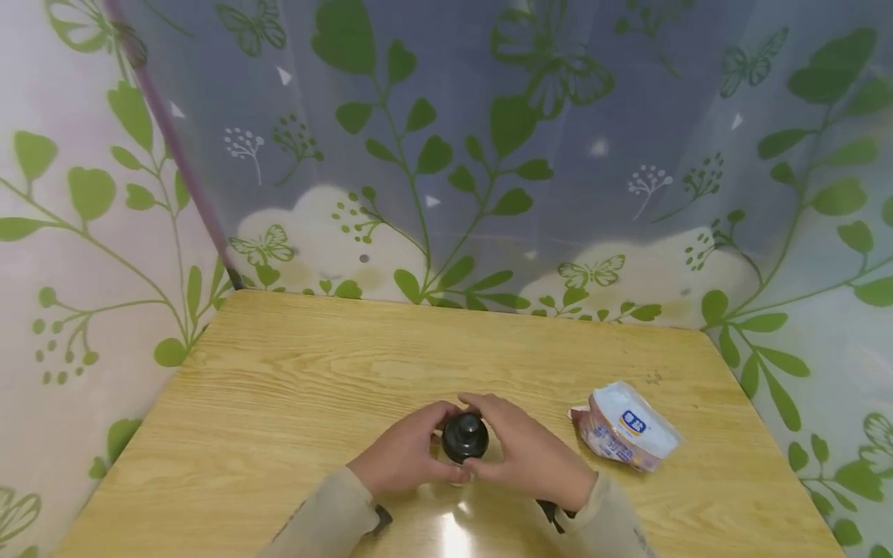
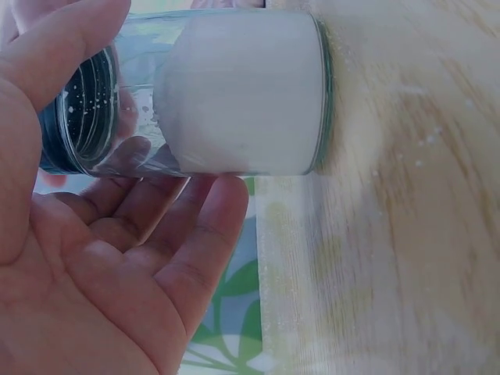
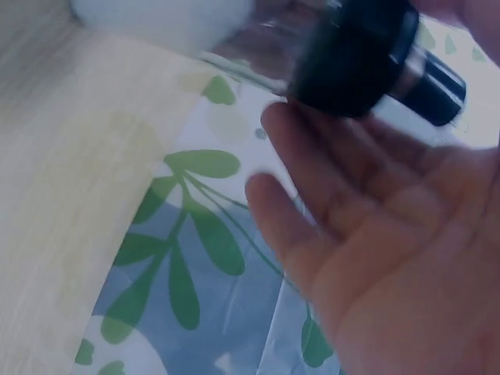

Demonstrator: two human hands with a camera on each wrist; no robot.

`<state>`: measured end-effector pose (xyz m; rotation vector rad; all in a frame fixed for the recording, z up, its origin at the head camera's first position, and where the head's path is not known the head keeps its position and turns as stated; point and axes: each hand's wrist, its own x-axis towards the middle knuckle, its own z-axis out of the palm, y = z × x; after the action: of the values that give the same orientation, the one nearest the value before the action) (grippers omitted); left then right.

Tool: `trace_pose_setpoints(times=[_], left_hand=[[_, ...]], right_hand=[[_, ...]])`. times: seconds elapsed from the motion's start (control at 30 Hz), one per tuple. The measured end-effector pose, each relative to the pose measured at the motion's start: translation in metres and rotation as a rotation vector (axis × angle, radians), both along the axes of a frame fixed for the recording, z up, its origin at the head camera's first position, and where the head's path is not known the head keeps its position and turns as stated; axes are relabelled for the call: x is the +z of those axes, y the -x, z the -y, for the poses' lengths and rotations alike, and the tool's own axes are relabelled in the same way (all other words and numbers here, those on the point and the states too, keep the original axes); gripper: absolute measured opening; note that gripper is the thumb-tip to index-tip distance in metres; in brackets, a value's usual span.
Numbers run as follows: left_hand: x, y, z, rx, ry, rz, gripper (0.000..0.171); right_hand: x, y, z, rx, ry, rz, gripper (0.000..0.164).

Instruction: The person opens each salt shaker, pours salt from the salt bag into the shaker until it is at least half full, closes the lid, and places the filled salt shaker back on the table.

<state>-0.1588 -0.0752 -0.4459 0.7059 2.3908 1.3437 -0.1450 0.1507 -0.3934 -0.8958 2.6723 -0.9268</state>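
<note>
A clear glass jar (image 2: 242,94) stands on the wooden table, partly filled with white powder. Its black lid (image 1: 464,438) has a raised knob on top and sits at the jar's mouth. From the left, my left hand (image 1: 405,457) curves round the jar's upper part and the lid's edge, thumb on the near side. My right hand (image 1: 533,449) pinches the black lid from the other side, between thumb and fingers; in the right wrist view its lower fingers (image 3: 285,219) hang off the jar. From above, the lid hides most of the glass.
A crumpled printed plastic packet (image 1: 631,426) with a blue label lies on the table (image 1: 314,364) to the right of my right hand. White specks dot the tabletop near the jar's base. Leaf-patterned curtains (image 1: 446,155) hang behind and beside the table.
</note>
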Motion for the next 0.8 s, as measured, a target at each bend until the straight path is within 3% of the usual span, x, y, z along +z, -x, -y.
trace_pose_setpoints(times=[0.23, 0.5, 0.67, 0.8], left_hand=[[0.001, -0.001, 0.001, 0.001, -0.004, 0.001, 0.07], [-0.002, -0.001, 0.0, 0.0, 0.013, -0.01, 0.08], [-0.002, -0.001, 0.0, 0.001, 0.002, 0.001, 0.072], [-0.002, -0.001, -0.001, -0.007, -0.021, 0.01, 0.063]], right_hand=[[-0.003, -0.005, 0.009, -0.158, -0.076, -0.09, 0.1], [0.006, -0.01, 0.003, 0.027, 0.031, -0.035, 0.089], [0.0, -0.007, 0.005, 0.001, -0.026, -0.172, 0.08], [-0.003, -0.008, 0.01, -0.06, -0.044, -0.203, 0.076]])
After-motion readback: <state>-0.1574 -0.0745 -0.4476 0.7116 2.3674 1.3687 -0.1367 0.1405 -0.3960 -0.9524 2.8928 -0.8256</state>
